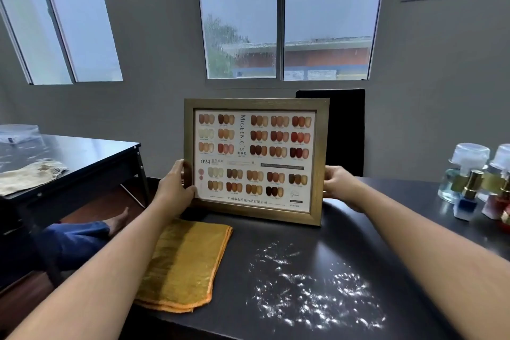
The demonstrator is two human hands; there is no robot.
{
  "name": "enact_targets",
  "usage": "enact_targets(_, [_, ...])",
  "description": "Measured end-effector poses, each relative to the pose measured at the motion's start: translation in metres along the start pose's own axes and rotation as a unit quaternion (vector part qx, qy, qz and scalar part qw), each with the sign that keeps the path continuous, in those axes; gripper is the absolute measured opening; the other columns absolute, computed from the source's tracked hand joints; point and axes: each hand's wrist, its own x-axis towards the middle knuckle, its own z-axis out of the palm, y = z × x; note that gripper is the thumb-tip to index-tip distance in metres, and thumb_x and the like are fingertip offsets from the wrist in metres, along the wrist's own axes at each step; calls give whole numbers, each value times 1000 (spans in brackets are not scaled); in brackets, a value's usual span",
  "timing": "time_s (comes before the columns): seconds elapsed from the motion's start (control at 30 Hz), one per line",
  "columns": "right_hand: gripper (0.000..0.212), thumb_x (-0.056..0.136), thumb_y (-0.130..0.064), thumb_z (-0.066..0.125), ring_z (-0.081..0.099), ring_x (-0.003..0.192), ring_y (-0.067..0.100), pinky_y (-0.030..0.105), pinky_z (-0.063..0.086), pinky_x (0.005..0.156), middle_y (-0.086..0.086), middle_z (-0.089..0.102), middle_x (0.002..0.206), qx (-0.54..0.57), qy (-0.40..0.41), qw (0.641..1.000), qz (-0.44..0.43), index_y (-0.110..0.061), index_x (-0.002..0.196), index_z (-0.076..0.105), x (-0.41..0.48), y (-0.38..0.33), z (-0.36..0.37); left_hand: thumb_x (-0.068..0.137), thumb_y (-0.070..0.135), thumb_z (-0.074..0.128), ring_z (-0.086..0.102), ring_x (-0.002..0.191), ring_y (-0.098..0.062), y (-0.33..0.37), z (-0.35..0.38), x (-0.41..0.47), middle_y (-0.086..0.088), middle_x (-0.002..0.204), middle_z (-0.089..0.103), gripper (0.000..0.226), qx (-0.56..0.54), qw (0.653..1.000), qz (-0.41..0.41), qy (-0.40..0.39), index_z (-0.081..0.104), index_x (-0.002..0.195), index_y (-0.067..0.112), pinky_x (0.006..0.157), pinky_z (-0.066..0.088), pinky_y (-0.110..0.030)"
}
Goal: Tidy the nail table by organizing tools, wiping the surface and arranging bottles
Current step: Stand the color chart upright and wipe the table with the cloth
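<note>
Head view: we hold the framed colour chart (255, 159) upright at the table's (345, 218) far edge, left hand (176, 188) and right hand (338, 183) each curled round a side. Step: organizing. Next, we judge: set it aside, take the yellow cloth (185, 265), wipe the white powder (311, 287); bottles (469, 174) wait right.

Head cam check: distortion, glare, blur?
Head view: wide-angle bowing tilts the window frames; backlit by grey daylight, room dim; soft sheen on the dark table; framed colour chart sharp at centre; bottles at the right edge softer, stretched.
</note>
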Motion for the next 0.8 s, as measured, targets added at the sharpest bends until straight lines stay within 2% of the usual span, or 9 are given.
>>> enact_targets(0.07, [28,87,10,55,68,71,14,23,59,66,4,71,81,3,-10,1000,4,-14,85,69,5,2,3,87,2,59,56,107,-24,0,1,2,-8,121,57,54,8,1000,4,3,39,133,20,80,52,-38])
enact_targets(0.2, [17,83,12,60,69,75,18,21,59,63,8,72,83,-32,-5,999,-4,0,88,71,14,8,6,86,1,59,53,97,-19,-3,0,5,-3,111,55,50,10,1000,5,1,41,129,20,76,52,-35])
enact_targets(0.33, [26,83,8,63,65,64,7,13,51,50,-3,68,71,-47,29,998,-39,-13,69,67,25,10,10,86,2,60,54,100,-19,-4,0,7,4,105,52,53,8,1000,4,-6,40,131,22,76,54,-37])
enact_targets(0.4, [31,84,7,63,66,61,4,13,51,49,-9,70,64,-27,31,998,-44,-17,65,67,29,12,10,86,2,60,55,101,-19,-5,-1,8,5,105,53,55,6,1000,-2,-10,39,132,24,79,56,-39])
enact_targets(0.47, [29,84,8,62,70,63,8,18,55,54,-6,73,65,30,-14,999,-33,-16,71,71,29,14,5,86,2,59,56,104,-22,-6,-2,9,3,108,54,54,2,1000,-8,-16,39,131,25,83,56,-45])
enact_targets(0.63, [20,83,1,66,72,87,14,22,56,66,5,76,97,65,-157,985,-4,-12,92,78,16,19,-18,87,0,56,57,110,-26,-6,-2,16,-4,117,56,53,-16,999,-26,-38,40,129,28,85,54,-50])
enact_targets(0.7, [23,82,2,66,71,89,17,23,56,67,13,73,103,82,-178,981,2,2,104,71,10,21,-23,87,-1,55,57,110,-26,-2,1,19,-1,113,56,53,-26,998,-30,-39,40,128,28,85,55,-49])
enact_targets(0.8, [25,82,3,66,69,93,22,29,58,74,14,71,103,74,-200,977,13,4,106,69,0,20,-30,88,-3,53,56,107,-25,5,10,24,3,108,54,52,-40,998,-28,-42,40,127,28,80,56,-44])
